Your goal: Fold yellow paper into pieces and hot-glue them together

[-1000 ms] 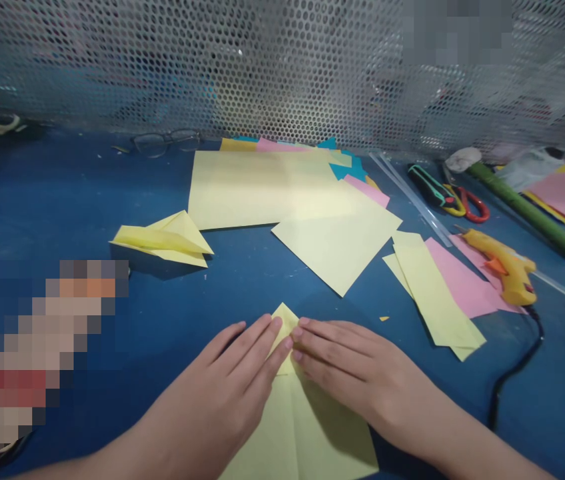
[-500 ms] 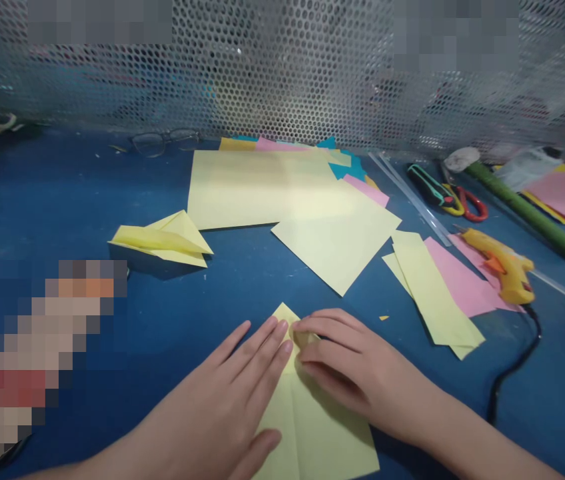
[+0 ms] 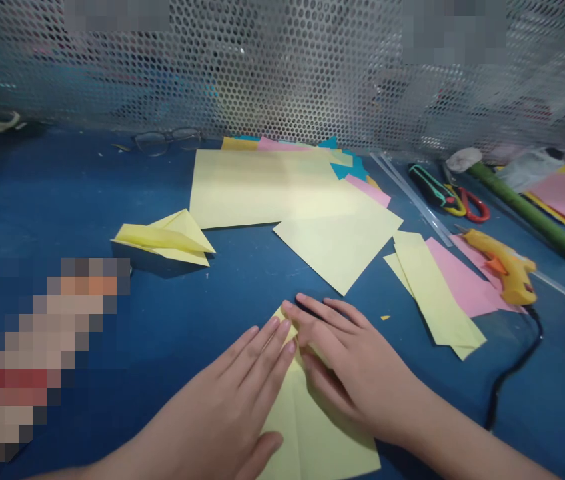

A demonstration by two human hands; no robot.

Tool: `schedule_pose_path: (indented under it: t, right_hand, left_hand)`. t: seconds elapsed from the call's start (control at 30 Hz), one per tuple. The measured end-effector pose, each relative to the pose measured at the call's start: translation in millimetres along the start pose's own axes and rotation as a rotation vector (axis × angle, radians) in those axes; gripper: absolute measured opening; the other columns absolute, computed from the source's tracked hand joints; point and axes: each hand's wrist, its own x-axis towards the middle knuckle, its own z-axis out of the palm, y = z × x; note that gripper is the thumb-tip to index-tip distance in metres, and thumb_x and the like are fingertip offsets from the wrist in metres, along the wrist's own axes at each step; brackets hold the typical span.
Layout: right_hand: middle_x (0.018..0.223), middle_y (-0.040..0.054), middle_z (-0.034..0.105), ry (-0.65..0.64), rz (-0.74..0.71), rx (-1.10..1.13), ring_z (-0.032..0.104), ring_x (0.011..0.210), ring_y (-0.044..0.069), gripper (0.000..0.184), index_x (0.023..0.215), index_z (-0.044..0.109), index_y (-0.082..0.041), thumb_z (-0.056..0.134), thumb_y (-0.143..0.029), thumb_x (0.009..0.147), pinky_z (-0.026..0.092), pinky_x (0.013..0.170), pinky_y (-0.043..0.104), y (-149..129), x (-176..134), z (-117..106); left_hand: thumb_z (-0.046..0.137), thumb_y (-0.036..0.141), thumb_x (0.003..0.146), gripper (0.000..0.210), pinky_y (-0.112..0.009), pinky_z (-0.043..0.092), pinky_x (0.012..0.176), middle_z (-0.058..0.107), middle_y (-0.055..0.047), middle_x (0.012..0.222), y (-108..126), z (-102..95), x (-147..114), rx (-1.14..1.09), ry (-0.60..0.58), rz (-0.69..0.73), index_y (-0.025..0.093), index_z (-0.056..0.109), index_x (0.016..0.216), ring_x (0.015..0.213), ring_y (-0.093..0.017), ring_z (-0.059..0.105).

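Observation:
A pale yellow sheet of paper (image 3: 322, 427) lies on the blue table at the bottom middle, with a crease down its length and a pointed far end. My left hand (image 3: 232, 387) rests flat on its left side, fingers stretched out toward the tip. On the right side, my right hand (image 3: 347, 360) presses near the tip with its index finger, the other fingers spread. The folded flap under the right hand is mostly hidden. A yellow paper plane (image 3: 165, 238) sits farther off to the left.
Yellow sheets (image 3: 257, 187) lie at the back over coloured paper. To the right are paper strips (image 3: 430, 287), a yellow glue gun (image 3: 505, 263) with a black cord, scissors (image 3: 472, 205), a utility knife (image 3: 432, 187) and a green stick (image 3: 527, 210). A perforated metal panel (image 3: 282, 73) stands behind.
My right hand has shifted toward the tip of the sheet, its index finger pressing there and the other fingers spreading. The right flap has gone down under it. My left hand stays nearly still.

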Motion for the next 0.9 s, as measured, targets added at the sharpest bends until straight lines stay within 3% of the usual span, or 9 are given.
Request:
schedule_pose_path:
  t: [0.2,0.53,0.77,0.9]
  right_hand:
    - [0.147,0.0096,0.054,-0.005,0.013,-0.010,0.046,0.140,0.022,0.035,0.129,0.057,-0.010,0.037,-0.016,0.101,0.042,0.114,0.047,-2.8,-3.5,4.2]
    - [0.144,0.0126,0.056,0.021,0.007,0.001,0.049,0.138,0.023,0.030,0.119,0.059,-0.011,0.034,-0.015,0.103,0.043,0.114,0.049,-5.3,-2.2,4.3]
    - [0.149,0.0147,0.050,-0.040,0.049,0.108,0.041,0.143,0.022,0.027,0.119,0.057,-0.011,0.036,-0.016,0.103,0.038,0.117,0.051,-4.8,-3.6,2.9]
    - [0.142,0.0166,0.057,-0.015,0.067,0.061,0.049,0.138,0.024,0.027,0.120,0.057,-0.009,0.037,-0.014,0.102,0.043,0.112,0.055,-8.7,-5.8,3.3]
  left_hand:
    - [0.042,0.045,0.100,0.054,-0.037,0.014,0.117,0.052,-0.017,0.144,0.5,-2.5,1.0,-0.009,0.001,0.011,0.007,0.058,0.134,0.132,-0.029,0.053]
    - [0.043,0.045,0.100,0.052,-0.037,0.013,0.117,0.054,-0.017,0.142,0.7,-2.0,2.2,-0.022,0.006,0.009,0.009,0.062,0.132,0.131,-0.029,0.054]
    - [0.044,0.045,0.100,0.051,-0.037,0.013,0.118,0.054,-0.016,0.143,-0.8,-1.1,1.0,-0.019,0.011,0.015,0.010,0.062,0.131,0.132,-0.029,0.053]
    - [0.042,0.046,0.100,0.053,-0.037,0.015,0.117,0.054,-0.016,0.144,-0.8,-1.5,2.1,-0.006,-0.004,0.012,0.008,0.059,0.134,0.134,-0.028,0.051]
